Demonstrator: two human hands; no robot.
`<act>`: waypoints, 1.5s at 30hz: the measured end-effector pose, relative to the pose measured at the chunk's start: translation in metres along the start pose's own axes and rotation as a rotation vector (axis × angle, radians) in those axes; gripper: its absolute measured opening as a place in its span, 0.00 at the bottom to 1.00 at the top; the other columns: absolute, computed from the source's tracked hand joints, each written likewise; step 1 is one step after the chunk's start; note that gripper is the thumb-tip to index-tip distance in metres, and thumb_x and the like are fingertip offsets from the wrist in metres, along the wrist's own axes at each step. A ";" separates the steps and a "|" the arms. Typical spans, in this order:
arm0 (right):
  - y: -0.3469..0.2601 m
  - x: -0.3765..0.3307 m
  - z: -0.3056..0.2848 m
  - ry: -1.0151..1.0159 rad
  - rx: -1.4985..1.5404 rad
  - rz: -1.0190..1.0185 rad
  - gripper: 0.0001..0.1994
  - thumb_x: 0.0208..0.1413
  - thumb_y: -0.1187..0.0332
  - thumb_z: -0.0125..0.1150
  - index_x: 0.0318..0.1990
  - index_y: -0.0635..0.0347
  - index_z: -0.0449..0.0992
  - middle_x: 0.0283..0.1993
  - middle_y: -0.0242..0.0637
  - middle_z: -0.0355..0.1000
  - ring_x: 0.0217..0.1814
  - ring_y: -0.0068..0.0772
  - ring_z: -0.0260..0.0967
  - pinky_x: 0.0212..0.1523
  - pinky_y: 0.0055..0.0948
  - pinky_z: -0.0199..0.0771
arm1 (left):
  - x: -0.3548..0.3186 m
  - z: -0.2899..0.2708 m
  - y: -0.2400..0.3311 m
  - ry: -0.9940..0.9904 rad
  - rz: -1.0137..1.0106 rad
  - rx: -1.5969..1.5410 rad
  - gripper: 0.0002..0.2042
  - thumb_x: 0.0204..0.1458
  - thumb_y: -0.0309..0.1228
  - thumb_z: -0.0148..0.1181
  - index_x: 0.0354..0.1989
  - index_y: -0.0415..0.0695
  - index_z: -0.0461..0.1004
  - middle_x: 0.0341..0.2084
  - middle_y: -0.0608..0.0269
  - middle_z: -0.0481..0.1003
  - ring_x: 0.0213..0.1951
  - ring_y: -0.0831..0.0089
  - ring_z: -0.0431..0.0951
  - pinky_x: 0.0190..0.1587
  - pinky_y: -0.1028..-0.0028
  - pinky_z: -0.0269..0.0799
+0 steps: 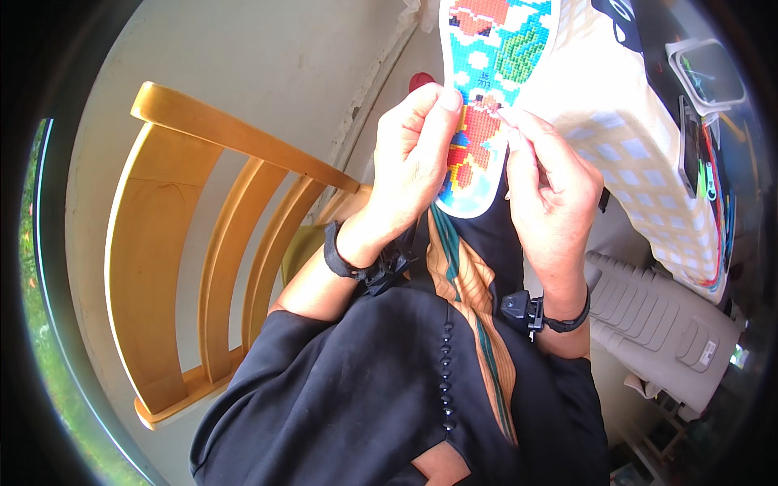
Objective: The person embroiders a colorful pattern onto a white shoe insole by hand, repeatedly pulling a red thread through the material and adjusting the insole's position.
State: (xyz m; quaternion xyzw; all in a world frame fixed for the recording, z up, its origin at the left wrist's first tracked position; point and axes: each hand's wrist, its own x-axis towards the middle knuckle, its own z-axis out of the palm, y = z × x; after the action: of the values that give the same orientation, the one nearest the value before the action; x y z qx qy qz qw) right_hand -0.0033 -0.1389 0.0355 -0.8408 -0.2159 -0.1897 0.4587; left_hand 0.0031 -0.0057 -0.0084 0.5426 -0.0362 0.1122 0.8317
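A cross-stitch shoe insole (486,130) stands out in front of me, its rounded end toward my lap. Red, blue, green and yellow stitch patterns cover it, with a pale rim around the edge. My left hand (412,150) grips its left edge, thumb on the patterned face and the fingers mostly out of sight behind. At the right edge, my right hand (555,170) has thumb and forefinger pinched together against a small red-and-dark patch of the pattern. Whatever those fingertips hold, perhaps something thin, is too small to make out.
A wooden chair back (162,235) rises at my left. To the right, a table with a checked cloth (648,162) carries a phone (689,146) and a pale-framed clear case (709,77). Coloured cords (717,243) hang at its edge. Below it sits a grey ridged plastic seat (664,324).
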 end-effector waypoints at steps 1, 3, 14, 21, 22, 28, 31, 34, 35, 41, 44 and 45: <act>-0.001 0.000 0.000 -0.012 -0.001 0.017 0.10 0.45 0.83 0.54 0.37 0.69 0.73 0.28 0.44 0.73 0.25 0.33 0.73 0.26 0.24 0.71 | -0.001 0.001 0.000 0.007 -0.012 -0.010 0.13 0.60 0.32 0.46 0.27 0.38 0.70 0.19 0.76 0.67 0.24 0.90 0.61 0.25 0.85 0.58; -0.002 0.000 0.000 -0.024 -0.008 0.021 0.11 0.44 0.84 0.54 0.38 0.69 0.73 0.28 0.44 0.73 0.25 0.33 0.73 0.26 0.25 0.71 | -0.001 -0.002 -0.002 0.000 0.003 0.005 0.12 0.59 0.32 0.47 0.27 0.38 0.70 0.19 0.76 0.66 0.24 0.90 0.60 0.25 0.85 0.57; -0.003 0.002 -0.005 -0.061 -0.078 -0.005 0.08 0.51 0.81 0.54 0.39 0.69 0.75 0.30 0.39 0.74 0.27 0.16 0.67 0.26 0.18 0.66 | -0.003 -0.006 -0.006 -0.062 0.049 0.086 0.10 0.59 0.31 0.48 0.29 0.38 0.70 0.22 0.75 0.68 0.26 0.90 0.62 0.27 0.86 0.59; 0.001 0.003 -0.007 -0.053 -0.068 -0.046 0.08 0.48 0.82 0.54 0.38 0.69 0.74 0.28 0.41 0.73 0.25 0.24 0.68 0.25 0.21 0.66 | -0.002 0.002 -0.012 -0.020 0.141 0.140 0.12 0.58 0.30 0.50 0.23 0.38 0.67 0.15 0.77 0.62 0.21 0.90 0.57 0.21 0.84 0.54; 0.001 0.003 -0.007 -0.053 -0.059 -0.044 0.08 0.46 0.83 0.54 0.36 0.69 0.73 0.27 0.44 0.72 0.24 0.33 0.69 0.24 0.24 0.67 | -0.001 0.002 -0.013 -0.016 0.146 0.147 0.12 0.57 0.30 0.50 0.23 0.38 0.67 0.15 0.77 0.62 0.21 0.90 0.57 0.21 0.84 0.54; 0.005 0.003 -0.007 -0.072 -0.069 0.002 0.08 0.50 0.82 0.54 0.39 0.70 0.75 0.25 0.36 0.72 0.21 0.12 0.61 0.21 0.15 0.61 | 0.000 0.002 -0.016 -0.011 0.138 0.129 0.12 0.57 0.30 0.50 0.23 0.38 0.67 0.14 0.75 0.62 0.20 0.89 0.57 0.20 0.84 0.55; 0.005 0.004 -0.008 -0.069 -0.045 -0.001 0.08 0.47 0.82 0.54 0.36 0.70 0.73 0.26 0.45 0.72 0.24 0.34 0.68 0.24 0.25 0.67 | 0.000 0.001 -0.020 -0.026 0.203 0.212 0.12 0.57 0.30 0.50 0.22 0.38 0.67 0.13 0.73 0.61 0.19 0.89 0.57 0.20 0.83 0.55; 0.006 0.004 -0.008 -0.075 -0.029 0.009 0.07 0.46 0.82 0.53 0.34 0.71 0.73 0.26 0.49 0.71 0.25 0.44 0.71 0.25 0.30 0.69 | 0.002 0.000 -0.024 -0.030 0.222 0.223 0.12 0.57 0.30 0.51 0.22 0.37 0.67 0.12 0.71 0.61 0.19 0.88 0.58 0.19 0.82 0.55; 0.006 0.004 -0.007 -0.077 -0.027 0.012 0.07 0.46 0.81 0.53 0.34 0.71 0.73 0.26 0.49 0.71 0.25 0.43 0.71 0.25 0.30 0.69 | 0.001 0.000 -0.023 -0.029 0.228 0.269 0.11 0.56 0.29 0.52 0.22 0.38 0.67 0.12 0.70 0.62 0.18 0.86 0.59 0.19 0.81 0.56; -0.002 0.003 -0.009 -0.175 -0.045 0.331 0.04 0.48 0.79 0.53 0.32 0.70 0.72 0.18 0.46 0.66 0.16 0.34 0.65 0.22 0.28 0.66 | 0.006 -0.003 -0.016 -0.118 0.706 0.863 0.01 0.47 0.22 0.57 0.28 0.37 0.72 0.17 0.57 0.68 0.17 0.67 0.70 0.20 0.75 0.65; 0.013 -0.006 -0.001 -0.107 0.079 0.341 0.04 0.52 0.78 0.50 0.31 0.70 0.72 0.19 0.43 0.67 0.16 0.28 0.64 0.20 0.25 0.67 | 0.005 -0.003 -0.016 -0.187 0.848 0.965 0.05 0.43 0.20 0.59 0.30 0.36 0.73 0.18 0.58 0.69 0.19 0.64 0.70 0.22 0.73 0.67; 0.016 -0.006 0.001 -0.088 0.293 0.417 0.05 0.54 0.77 0.49 0.32 0.69 0.71 0.21 0.41 0.68 0.17 0.26 0.64 0.20 0.23 0.67 | 0.006 -0.003 -0.016 -0.200 0.855 0.949 0.06 0.43 0.21 0.59 0.30 0.36 0.73 0.19 0.57 0.69 0.20 0.64 0.71 0.22 0.73 0.67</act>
State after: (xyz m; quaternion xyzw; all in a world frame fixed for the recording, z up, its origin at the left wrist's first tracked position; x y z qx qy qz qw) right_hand -0.0001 -0.1471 0.0211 -0.7993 -0.0828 -0.0210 0.5949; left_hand 0.0121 -0.0079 -0.0227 0.7969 -0.2729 0.3864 0.3758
